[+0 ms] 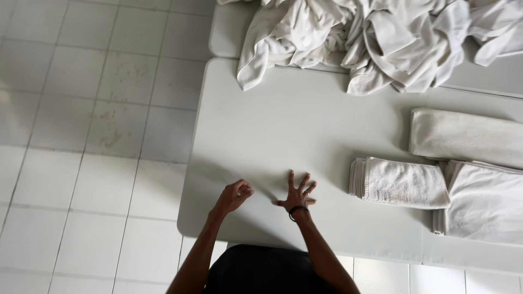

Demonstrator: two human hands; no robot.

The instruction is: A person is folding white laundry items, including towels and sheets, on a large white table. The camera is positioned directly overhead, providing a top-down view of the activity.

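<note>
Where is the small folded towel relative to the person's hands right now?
In the head view, the small folded towel lies on the white table, right of the spread right hand, beside a larger folded cloth.

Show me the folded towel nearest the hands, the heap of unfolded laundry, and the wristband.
Folded towel [400, 182], head view, middle of its top face.
Heap of unfolded laundry [376, 41], head view, centre of the pile.
Wristband [297, 211], head view, on the right wrist.

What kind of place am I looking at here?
Probably a laundry or linen-folding room. A pile of crumpled white linens lies at the far end of a white table, folded white towels are laid out beside the right hand, and the floor is white tile.
</note>
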